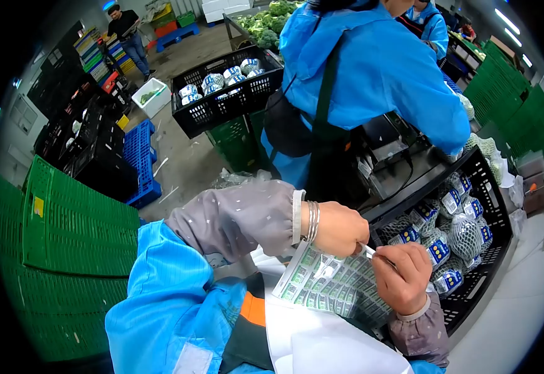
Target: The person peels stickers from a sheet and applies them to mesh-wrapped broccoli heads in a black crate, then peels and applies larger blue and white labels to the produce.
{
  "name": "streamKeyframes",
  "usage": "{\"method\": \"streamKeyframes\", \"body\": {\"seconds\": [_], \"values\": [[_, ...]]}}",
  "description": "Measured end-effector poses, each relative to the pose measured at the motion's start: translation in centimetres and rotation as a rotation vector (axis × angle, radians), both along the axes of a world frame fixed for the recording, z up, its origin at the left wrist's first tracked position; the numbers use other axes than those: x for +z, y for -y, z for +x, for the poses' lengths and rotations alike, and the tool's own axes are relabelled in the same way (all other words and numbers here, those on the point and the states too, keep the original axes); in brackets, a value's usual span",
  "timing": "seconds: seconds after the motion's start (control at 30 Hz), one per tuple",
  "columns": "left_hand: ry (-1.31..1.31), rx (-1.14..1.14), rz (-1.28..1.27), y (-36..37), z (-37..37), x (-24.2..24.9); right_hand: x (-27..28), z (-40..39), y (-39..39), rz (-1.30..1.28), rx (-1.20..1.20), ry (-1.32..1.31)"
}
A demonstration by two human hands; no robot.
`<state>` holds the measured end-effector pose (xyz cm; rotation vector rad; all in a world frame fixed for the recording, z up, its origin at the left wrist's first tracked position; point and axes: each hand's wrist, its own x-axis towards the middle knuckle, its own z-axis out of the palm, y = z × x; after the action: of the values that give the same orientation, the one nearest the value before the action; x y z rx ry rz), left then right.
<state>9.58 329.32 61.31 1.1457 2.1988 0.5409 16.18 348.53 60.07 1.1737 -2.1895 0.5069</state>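
Note:
A sheet of small green-and-white labels [331, 280] is in front of me, sloping over my white apron [322, 336]. My left hand [337, 229], with silver bangles at the wrist, is closed at the sheet's upper edge. Just to its right, my right hand [403, 274] pinches at the same edge, where a narrow white strip [368, 250] shows between both hands' fingertips. Directly beyond my right hand, a black crate [500, 215] holds several net-wrapped packs [465, 239] with blue labels.
A person in a blue smock [372, 75] stands close ahead beside a dark machine [387, 153]. Another black crate [188, 121] of wrapped packs sits on a green crate. Green crates [78, 218] are stacked at my left, near a blue pallet [141, 165]. Broccoli [272, 25] lies behind.

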Motion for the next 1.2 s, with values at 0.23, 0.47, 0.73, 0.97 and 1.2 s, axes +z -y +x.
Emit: {"method": "streamKeyframes", "body": {"seconds": [0.23, 0.47, 0.73, 0.97, 1.2], "values": [[0.332, -0.038, 0.087, 0.2, -1.3, -1.0, -1.6, 0.1, -1.1, 0.027, 0.103, -0.118], [0.508, 0.065, 0.078, 0.4, -1.5, -1.1, -1.6, 0.1, -1.2, -0.208, -0.015, 0.185], [0.563, 0.104, 0.171, 0.6, -1.5, -2.7, -1.3, 1.5, -1.3, -0.305, 0.051, 0.359], [0.511, 0.158, 0.168, 0.4, -1.0, -2.5, -2.7, 1.0, -2.5, -0.218, -0.072, 0.152], [0.575, 0.120, 0.115, 0.0, -1.5, -1.8, -1.1, 2.9, -4.2, -0.396, 0.083, 0.417]]}}
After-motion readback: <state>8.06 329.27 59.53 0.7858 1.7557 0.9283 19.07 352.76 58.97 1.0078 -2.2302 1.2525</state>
